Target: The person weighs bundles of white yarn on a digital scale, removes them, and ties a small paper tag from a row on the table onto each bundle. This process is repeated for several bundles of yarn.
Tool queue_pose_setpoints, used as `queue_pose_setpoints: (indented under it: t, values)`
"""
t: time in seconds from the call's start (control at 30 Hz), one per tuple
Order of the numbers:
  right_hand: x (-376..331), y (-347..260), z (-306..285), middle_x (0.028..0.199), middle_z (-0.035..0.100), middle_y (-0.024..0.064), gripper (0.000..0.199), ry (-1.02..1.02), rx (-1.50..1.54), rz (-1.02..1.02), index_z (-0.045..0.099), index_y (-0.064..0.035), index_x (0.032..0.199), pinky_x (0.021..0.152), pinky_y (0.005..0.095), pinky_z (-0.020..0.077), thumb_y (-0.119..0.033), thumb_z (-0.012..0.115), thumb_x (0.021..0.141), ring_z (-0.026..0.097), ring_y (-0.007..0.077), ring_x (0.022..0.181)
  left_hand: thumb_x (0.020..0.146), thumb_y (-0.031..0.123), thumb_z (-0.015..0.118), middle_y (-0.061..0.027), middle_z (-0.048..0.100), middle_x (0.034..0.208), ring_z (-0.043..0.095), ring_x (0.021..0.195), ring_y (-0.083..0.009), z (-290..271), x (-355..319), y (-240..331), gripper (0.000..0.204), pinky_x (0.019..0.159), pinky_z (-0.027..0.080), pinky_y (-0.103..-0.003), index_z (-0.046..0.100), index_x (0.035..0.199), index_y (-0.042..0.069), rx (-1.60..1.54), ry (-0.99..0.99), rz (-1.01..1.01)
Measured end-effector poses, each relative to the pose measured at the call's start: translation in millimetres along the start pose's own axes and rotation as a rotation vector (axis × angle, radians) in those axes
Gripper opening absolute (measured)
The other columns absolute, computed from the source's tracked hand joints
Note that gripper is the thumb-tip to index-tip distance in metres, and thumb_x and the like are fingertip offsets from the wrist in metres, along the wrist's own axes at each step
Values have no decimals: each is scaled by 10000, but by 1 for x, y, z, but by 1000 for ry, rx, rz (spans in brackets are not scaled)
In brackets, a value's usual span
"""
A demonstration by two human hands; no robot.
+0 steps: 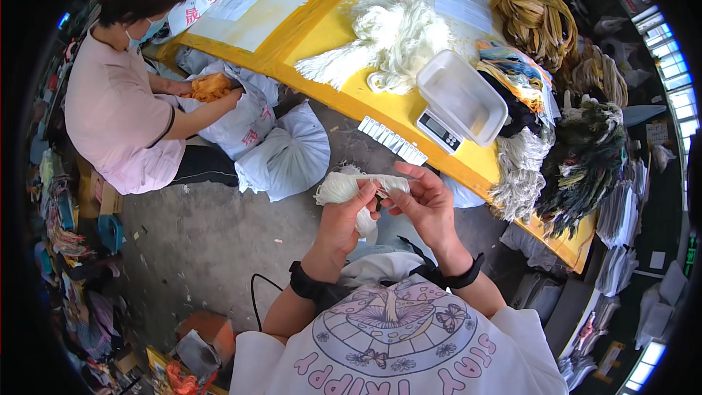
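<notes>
Holding small white skein (338, 189) up w/ both hands, in front of white shirt (395, 322), in gap btwn body & yellow table (311, 55)! Gripping w/ L hand (338, 223): thumb pressed to curled fingers, yarn caught there, fat end bunched just beside. Over to R hand (435, 212): pinching other end of skein btwn thumb & fingertips, one finger sticking out straight-ish. Pulling short length across btwn both. Can't tell exact strands held, too small. Wearing black bands on both wrists.

Up to table, just past hands: row of small white tags (393, 140) nr edge, then dig. scale (439, 132) w/ clear tray (461, 91) on top. Behind that, big white yarn heap (409, 33), w/ papers (464, 9) nr it. Off R: grey yarn (521, 168) & dark green yarn (585, 161) draped at edge, tan yarn (537, 22) further back.

And over L, co-worker (121, 106) in pale pink top, both hands at orange yarn (210, 87), right by white sacks (289, 153).
</notes>
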State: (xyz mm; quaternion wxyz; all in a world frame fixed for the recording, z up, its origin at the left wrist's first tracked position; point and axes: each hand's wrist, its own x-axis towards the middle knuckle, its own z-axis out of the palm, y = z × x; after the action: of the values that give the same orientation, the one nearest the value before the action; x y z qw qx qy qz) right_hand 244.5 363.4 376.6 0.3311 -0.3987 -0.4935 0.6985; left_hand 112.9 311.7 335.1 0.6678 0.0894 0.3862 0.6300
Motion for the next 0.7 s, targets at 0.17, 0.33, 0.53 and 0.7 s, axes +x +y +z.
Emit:
queue_pose_setpoints:
  t: [0.17, 0.33, 0.53, 0.7]
  values:
    - [3, 2, 5, 872, 597, 58, 335, -31, -35, -45, 454, -17, 1103, 622, 197, 464, 25, 536, 781, 580, 91, 759, 783, 182, 587, -33, 538, 724, 532, 619, -107, 1, -3, 4, 193, 513, 424, -221, 527, 891, 34, -6, 52, -31]
    - [4, 4, 11, 860, 592, 58, 332, -42, -135, -84, 459, -5, 1094, 663, 206, 463, 32, 541, 775, 567, 88, 767, 762, 171, 609, -51, 554, 739, 534, 601, -111, 4, -3, 8, 209, 517, 439, -222, 521, 889, 30, 40, 69, -7]
    - [10, 1, 10, 844, 594, 72, 364, -21, -50, 51, 446, -1, 1110, 622, 208, 470, 4, 567, 767, 574, 91, 736, 766, 143, 601, -46, 552, 734, 532, 607, -105, 1, -1, 6, 184, 533, 437, -224, 519, 884, 29, -24, 100, 9]
    - [17, -2, 17, 827, 600, 71, 400, -1, -85, 48, 420, -10, 1137, 565, 198, 468, -4, 568, 766, 586, 102, 683, 781, 149, 589, -41, 553, 725, 535, 623, -104, -7, 3, 5, 163, 563, 442, -222, 516, 870, 33, 133, 54, 98]
